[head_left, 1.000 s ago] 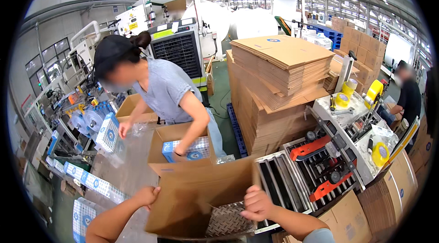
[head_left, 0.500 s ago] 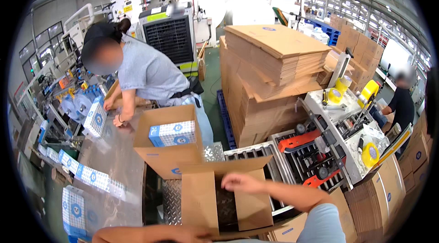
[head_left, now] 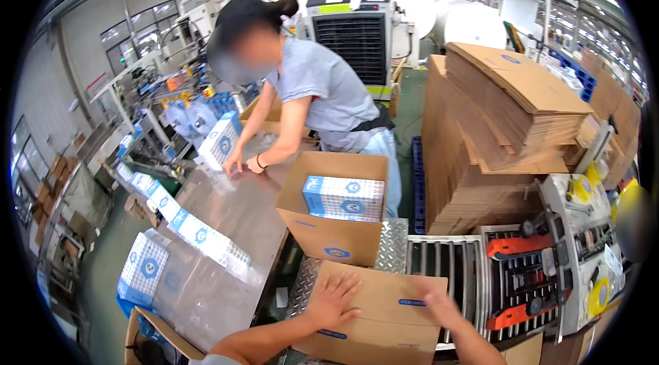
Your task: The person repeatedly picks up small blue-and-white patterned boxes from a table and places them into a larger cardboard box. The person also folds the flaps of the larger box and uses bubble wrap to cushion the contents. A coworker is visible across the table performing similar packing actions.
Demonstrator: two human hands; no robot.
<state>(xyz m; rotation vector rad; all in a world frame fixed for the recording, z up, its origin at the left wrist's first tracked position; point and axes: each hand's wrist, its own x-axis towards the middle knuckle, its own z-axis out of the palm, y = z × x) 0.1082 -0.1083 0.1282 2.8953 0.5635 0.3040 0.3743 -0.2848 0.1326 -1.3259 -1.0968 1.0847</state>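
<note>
A brown cardboard carton (head_left: 377, 327) lies in front of me with its top flaps folded down and a seam across the middle. My left hand (head_left: 334, 302) rests flat on its left part, fingers spread. At its right edge is my right hand (head_left: 439, 304), a little blurred, with its fingers stretched out and nothing visible in them. Just beyond stands an open carton (head_left: 329, 231) with blue-and-white printed packs (head_left: 344, 197) inside. What the carton under my hands holds is hidden.
A co-worker (head_left: 329, 90) bends over the metal table (head_left: 226, 221), hands by a blue-and-white pack (head_left: 221, 142). More packs (head_left: 199, 231) line the table's left side. A roller conveyor (head_left: 446, 262) leads right to a machine with orange arms (head_left: 518, 247). Flattened cartons (head_left: 473, 186) are stacked behind.
The near carton's flaps, standing open before, are now folded down. My left hand has come up onto it, and my right hand has moved to its right edge. The view has swung left.
</note>
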